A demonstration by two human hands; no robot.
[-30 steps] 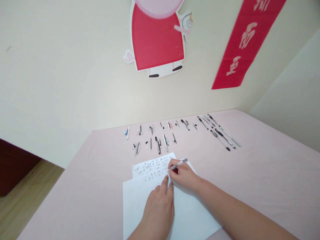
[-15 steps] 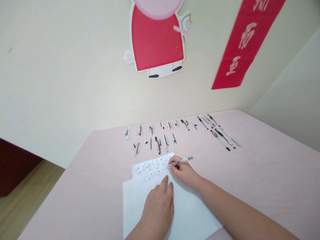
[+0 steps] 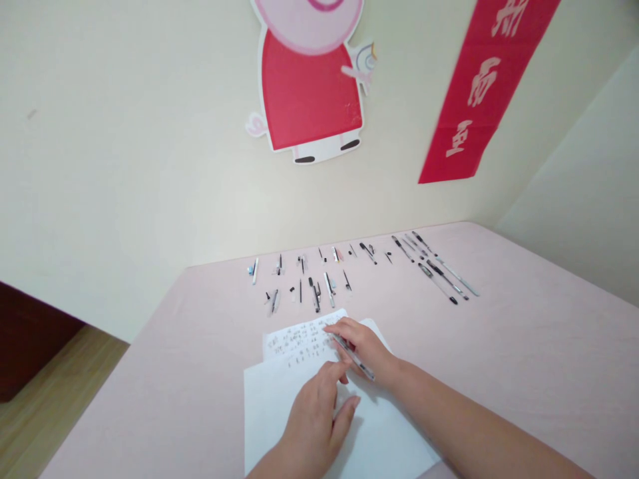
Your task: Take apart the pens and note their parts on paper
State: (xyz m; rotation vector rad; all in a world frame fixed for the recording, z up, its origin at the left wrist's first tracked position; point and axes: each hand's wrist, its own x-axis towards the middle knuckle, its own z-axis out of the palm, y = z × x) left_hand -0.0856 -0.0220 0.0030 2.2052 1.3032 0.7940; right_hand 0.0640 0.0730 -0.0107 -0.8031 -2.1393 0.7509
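Observation:
A white sheet (image 3: 299, 419) lies on the pink table (image 3: 524, 359), partly covering a second sheet with handwritten lines (image 3: 294, 339). My right hand (image 3: 364, 346) rests on the written sheet, fingers closed round a pen (image 3: 352, 356) that lies slantwise under the palm, its dark end pointing toward me. My left hand (image 3: 314, 416) lies on the near sheet with fingers apart, the forefinger stretched toward the pen. It holds nothing.
Several pens and loose pen parts (image 3: 314, 286) lie in rows near the table's far edge, with several whole pens (image 3: 439, 269) at the far right. A cartoon cut-out (image 3: 309, 86) and a red banner (image 3: 479, 86) hang on the wall. Wooden floor (image 3: 44, 406) shows at left.
My right hand turned the pen from writing posture, end pointing right, to lying slantwise with its end toward me. My left hand's fingers spread apart. The view tilted slightly down.

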